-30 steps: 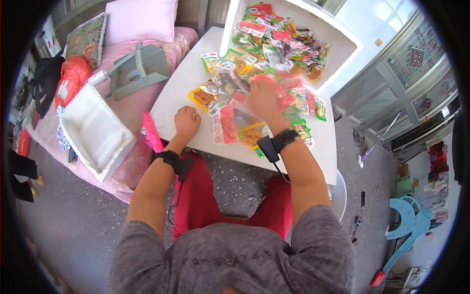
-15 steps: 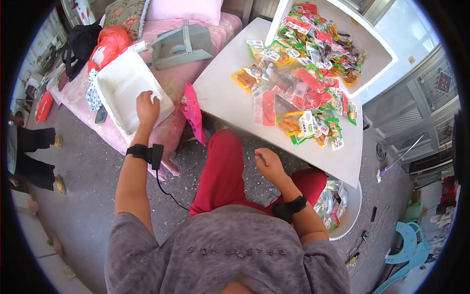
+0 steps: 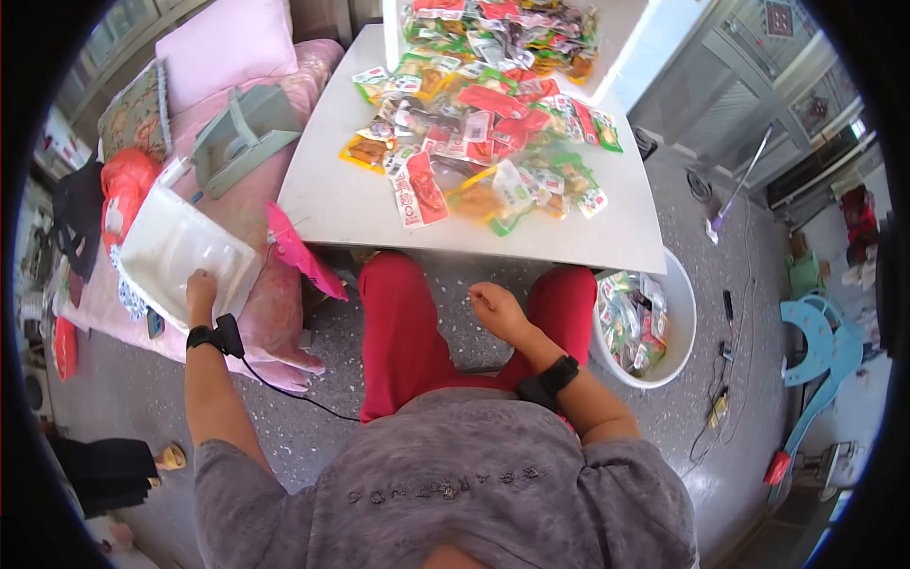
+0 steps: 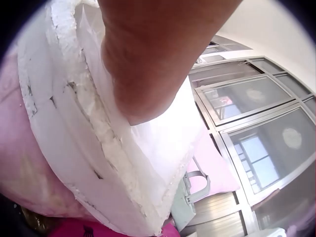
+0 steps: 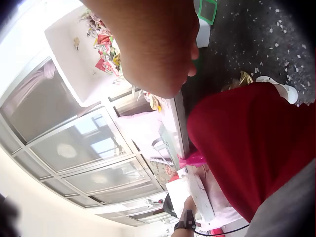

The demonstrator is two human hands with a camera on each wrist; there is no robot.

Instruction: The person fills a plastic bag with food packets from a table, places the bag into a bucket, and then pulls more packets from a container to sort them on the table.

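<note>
My left hand [image 3: 201, 288] reaches down into a white foam box [image 3: 150, 242] that sits tilted on the pink bed. In the left wrist view the forearm hides most of that hand, and I cannot tell what its fingers do inside the box. Over the gap between the knees hovers my right hand [image 3: 498, 309], loosely curled and with nothing in it. In front of it, on the white table [image 3: 327, 204], lies a spread of colourful snack packets [image 3: 493, 142]. More packets fill a large foam box [image 5: 69, 54] lying on its side at the table's far end.
A white bucket [image 3: 687, 327] with packets inside stands on the floor at right. A pink bag [image 3: 301, 254] hangs between bed and table. The grey-green carrier [image 3: 242, 142], pillows and a red bag [image 3: 133, 190] are on the bed. Cables [image 3: 720, 379] trail across the right floor.
My left hand has left the table edge and gone into the foam box on the bed. The right hand has drawn back from the packets to above the lap. The head view has shifted.
</note>
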